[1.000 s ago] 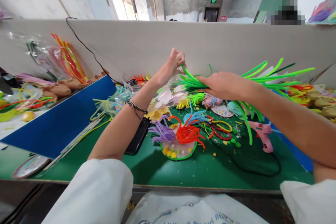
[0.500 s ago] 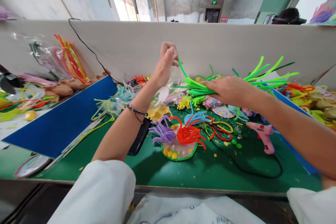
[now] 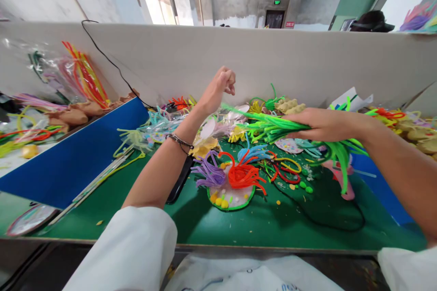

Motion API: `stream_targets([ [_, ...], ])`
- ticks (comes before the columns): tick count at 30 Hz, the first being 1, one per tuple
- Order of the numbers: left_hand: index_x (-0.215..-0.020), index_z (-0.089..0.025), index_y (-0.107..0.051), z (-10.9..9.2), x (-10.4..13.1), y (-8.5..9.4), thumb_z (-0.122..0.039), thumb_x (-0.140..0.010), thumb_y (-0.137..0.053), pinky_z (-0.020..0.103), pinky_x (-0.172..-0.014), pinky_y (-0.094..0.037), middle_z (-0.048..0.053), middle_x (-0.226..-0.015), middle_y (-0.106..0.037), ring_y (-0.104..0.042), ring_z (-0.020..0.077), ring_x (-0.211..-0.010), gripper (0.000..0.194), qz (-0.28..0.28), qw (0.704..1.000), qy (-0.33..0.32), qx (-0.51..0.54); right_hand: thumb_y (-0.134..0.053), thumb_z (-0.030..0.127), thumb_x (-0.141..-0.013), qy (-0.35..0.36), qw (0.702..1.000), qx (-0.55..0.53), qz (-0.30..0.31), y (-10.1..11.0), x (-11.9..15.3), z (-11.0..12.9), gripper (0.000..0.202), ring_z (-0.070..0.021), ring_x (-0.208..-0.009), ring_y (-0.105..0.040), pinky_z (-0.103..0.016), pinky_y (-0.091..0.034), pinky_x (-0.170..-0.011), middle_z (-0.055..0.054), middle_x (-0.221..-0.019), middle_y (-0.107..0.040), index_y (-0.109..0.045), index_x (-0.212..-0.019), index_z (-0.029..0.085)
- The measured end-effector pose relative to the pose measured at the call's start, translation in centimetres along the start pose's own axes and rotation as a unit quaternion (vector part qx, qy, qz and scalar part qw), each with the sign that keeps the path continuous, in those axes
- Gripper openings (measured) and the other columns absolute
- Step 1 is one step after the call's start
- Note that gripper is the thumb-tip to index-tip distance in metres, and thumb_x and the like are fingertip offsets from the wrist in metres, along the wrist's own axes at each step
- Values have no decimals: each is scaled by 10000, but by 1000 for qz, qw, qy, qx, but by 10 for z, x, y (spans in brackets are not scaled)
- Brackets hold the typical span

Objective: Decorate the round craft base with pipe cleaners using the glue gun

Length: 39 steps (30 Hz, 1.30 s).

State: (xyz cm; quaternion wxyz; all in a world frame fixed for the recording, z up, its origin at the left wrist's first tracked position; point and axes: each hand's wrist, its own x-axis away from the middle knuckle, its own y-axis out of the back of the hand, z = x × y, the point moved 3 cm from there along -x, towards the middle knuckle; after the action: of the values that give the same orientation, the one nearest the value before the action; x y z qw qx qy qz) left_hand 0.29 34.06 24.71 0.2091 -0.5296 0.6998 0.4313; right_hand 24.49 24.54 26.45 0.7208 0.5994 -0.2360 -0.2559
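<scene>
A bundle of bright green pipe cleaners point(image 3: 269, 123) is gripped in my right hand point(image 3: 317, 123), above the far part of the table. Its left ends point toward my left hand, and its right ends droop over the pink glue gun point(image 3: 336, 173). My left hand point(image 3: 221, 85) is raised with curled fingers just above the bundle's left tips. Whatever may be inside those fingers is hidden. Below both hands lies a round decorated piece point(image 3: 235, 198) with a green rim, carrying purple, red and blue pipe-cleaner tufts and yellow pompoms.
Blue boards point(image 3: 78, 154) stand at the left and right. A black phone point(image 3: 179, 184) lies partly behind my left forearm. Green pompoms point(image 3: 305, 187), scraps and a black cord point(image 3: 317, 223) are on the green table point(image 3: 259, 234). Craft materials are heaped along the pale partition point(image 3: 164, 63).
My right hand has moved right and slightly down with the bundle, whose right ends now hang down. My left hand has lowered slightly; the green strand no longer reaches its fingers.
</scene>
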Motion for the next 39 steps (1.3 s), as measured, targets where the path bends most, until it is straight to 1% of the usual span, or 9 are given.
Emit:
stream_targets([
  [3,-692,-228,-293,-2,2,-1,-904,-817,-190,340,-703,-479,27,-852,-389,-517,143,-708,695,10,1000,-1,20,-520,664,-868,-29,993,-105,50,1,1,-10,510,-191,-784,-616,-319,-485,-706,-47,-877,-707,-687,-1028,210],
  [5,-690,-229,-295,-5,4,-1,-887,-826,-178,345,-698,-479,38,-866,-402,-518,153,-730,682,10,1000,-12,17,-522,697,-865,-40,982,-168,74,2,1,-19,517,-140,-618,-533,-287,-437,-598,-1,-661,-601,-650,-872,197],
  [7,-683,-230,-300,-8,5,-1,-893,-816,-188,351,-697,-492,46,-867,-418,-516,162,-742,686,8,1000,-23,17,-518,712,-871,-44,973,-206,92,3,1,-26,541,-103,-532,-452,-272,-392,-540,26,-560,-500,-570,-726,194],
  [9,-671,-226,-312,-9,6,-2,-902,-809,-247,352,-706,-514,49,-871,-437,-518,157,-733,693,15,999,-32,27,-529,721,-865,-47,967,-226,105,4,0,-32,561,-90,-509,-423,-268,-379,-522,30,-540,-472,-515,-667,196],
  [13,-664,-217,-345,-8,8,-7,-878,-819,-361,346,-726,-549,53,-900,-463,-540,143,-720,679,53,996,-37,65,-543,734,-852,-54,949,-264,165,5,-6,-36,562,-81,-492,-393,-270,-386,-507,38,-544,-466,-526,-697,194],
  [19,-696,-222,-337,-2,11,-16,-884,-822,-334,342,-713,-564,51,-916,-470,-536,140,-708,675,87,993,-26,77,-549,727,-856,-64,929,-295,213,5,-17,-39,555,-72,-469,-380,-265,-383,-468,50,-542,-447,-481,-685,203],
  [29,-726,-249,-347,0,15,-43,-910,-818,-228,441,-809,-509,57,-815,-471,-503,236,-823,678,132,990,-40,38,-533,688,-883,-46,931,-323,163,-10,-32,-44,505,-95,-510,-447,-270,-414,-516,44,-563,-487,-573,-846,186],
  [33,-742,-251,-333,0,19,-46,-928,-799,-231,450,-828,-511,61,-824,-474,-514,250,-857,687,129,990,-19,48,-510,678,-895,-49,931,-335,138,-20,-34,-41,485,-124,-576,-513,-276,-431,-550,35,-568,-484,-557,-832,199],
  [39,-735,-249,-315,0,20,-43,-903,-817,-285,426,-799,-525,64,-862,-466,-500,231,-838,660,131,988,-16,77,-481,724,-867,-71,950,-279,120,-27,-36,-36,526,-99,-534,-436,-271,-392,-518,15,-657,-535,-510,-770,208],
])
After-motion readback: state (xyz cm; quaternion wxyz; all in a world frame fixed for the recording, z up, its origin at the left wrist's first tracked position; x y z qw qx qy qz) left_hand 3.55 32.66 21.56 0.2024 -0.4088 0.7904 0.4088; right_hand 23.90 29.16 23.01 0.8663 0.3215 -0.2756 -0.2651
